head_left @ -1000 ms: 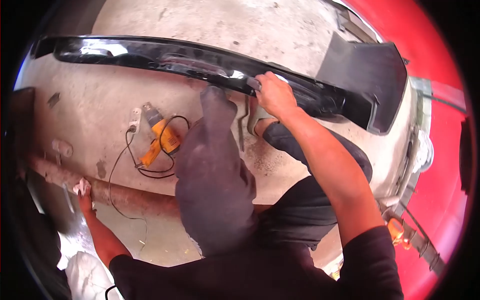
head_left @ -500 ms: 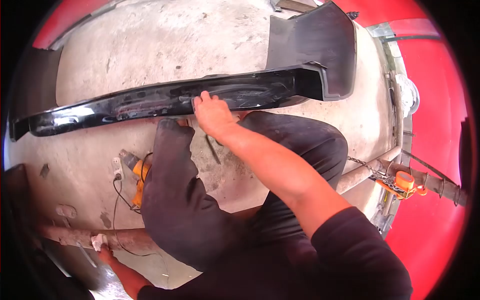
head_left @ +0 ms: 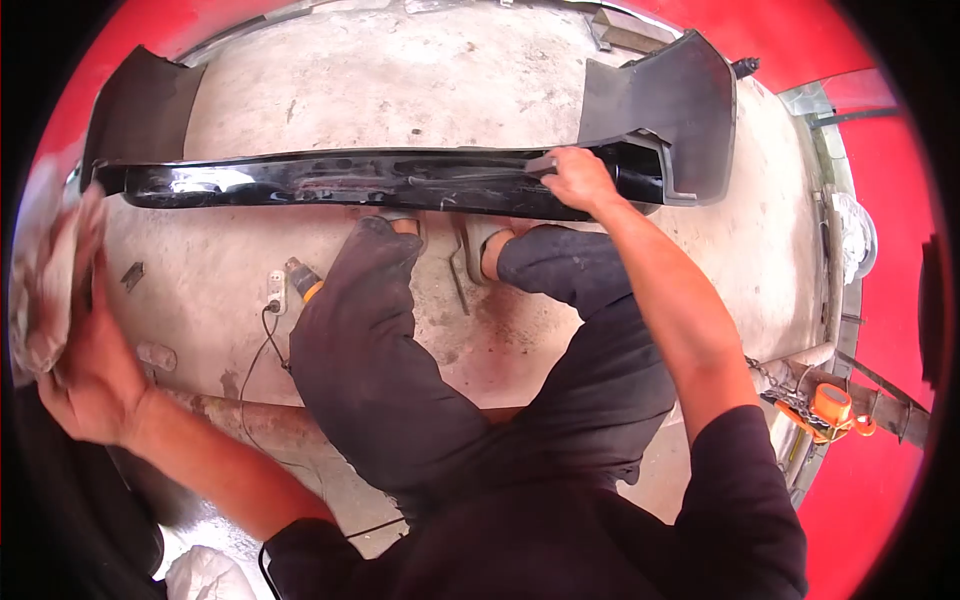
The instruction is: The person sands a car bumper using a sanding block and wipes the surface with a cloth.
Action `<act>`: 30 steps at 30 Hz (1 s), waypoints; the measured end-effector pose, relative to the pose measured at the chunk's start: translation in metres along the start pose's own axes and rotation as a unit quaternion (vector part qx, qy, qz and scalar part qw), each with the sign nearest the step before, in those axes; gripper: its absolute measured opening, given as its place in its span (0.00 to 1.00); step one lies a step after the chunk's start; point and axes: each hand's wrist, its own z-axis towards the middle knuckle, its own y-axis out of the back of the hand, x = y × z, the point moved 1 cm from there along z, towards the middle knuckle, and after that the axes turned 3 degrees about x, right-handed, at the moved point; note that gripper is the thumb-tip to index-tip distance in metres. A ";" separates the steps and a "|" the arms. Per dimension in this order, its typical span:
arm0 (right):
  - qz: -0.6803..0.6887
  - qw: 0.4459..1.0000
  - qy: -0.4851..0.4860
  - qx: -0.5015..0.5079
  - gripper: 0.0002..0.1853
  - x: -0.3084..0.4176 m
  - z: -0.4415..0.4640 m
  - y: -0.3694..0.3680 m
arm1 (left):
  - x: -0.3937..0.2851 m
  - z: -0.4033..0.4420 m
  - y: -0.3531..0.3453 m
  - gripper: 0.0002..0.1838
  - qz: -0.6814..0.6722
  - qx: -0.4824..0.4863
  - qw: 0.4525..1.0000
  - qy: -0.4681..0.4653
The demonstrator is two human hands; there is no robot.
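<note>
A long car bumper, its panel glossy black with scuffed, whitish marks, lies across the floor in front of my legs. Near its right end, my right hand grips a small dark grey pad against the black surface; whether the pad is folded sandpaper I cannot tell. At the left edge of the view, my left hand is raised with a crumpled whitish rag in it. The rag is partly blurred and appears in front of the bumper's left end.
An orange heat gun and a white power strip with a cord lie left of my legs. A rusty pipe runs behind them. An orange chain hoist is at right. Red panels surround the concrete floor.
My right hand has moved right along the bumper with the pad. My left hand has risen from the pipe with the rag. The view has shifted, showing more of the bumper's left end.
</note>
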 end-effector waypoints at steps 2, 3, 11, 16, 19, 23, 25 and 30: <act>0.033 0.999 -0.006 0.026 0.18 -0.001 -0.015 0.019 | 0.020 0.008 -0.049 0.42 0.014 0.051 0.999 0.011; 0.020 1.000 0.012 0.020 0.18 -0.008 -0.018 0.015 | 0.035 0.002 -0.075 0.40 -0.044 0.023 0.999 0.000; 0.048 0.998 -0.007 0.039 0.19 0.015 -0.013 -0.029 | 0.239 -0.121 -0.107 0.33 -0.350 -0.136 0.910 0.174; 0.047 0.999 0.006 0.010 0.15 0.028 -0.010 -0.051 | 0.364 -0.221 -0.064 0.19 -0.207 -0.363 0.817 0.398; 0.039 0.999 0.007 0.019 0.12 0.030 -0.012 -0.054 | 0.397 -0.238 -0.059 0.15 -0.001 -0.307 0.861 0.406; 0.030 0.999 0.001 0.044 0.14 0.029 -0.004 -0.052 | 0.435 -0.247 -0.067 0.20 0.305 -0.238 0.879 0.280; 0.029 0.997 -0.011 0.067 0.18 0.029 0.000 -0.053 | 0.417 -0.240 -0.090 0.18 0.411 -0.194 0.825 0.336; 0.049 0.995 -0.012 0.089 0.13 0.031 0.001 -0.042 | 0.429 -0.289 -0.161 0.13 0.398 -0.005 0.852 0.341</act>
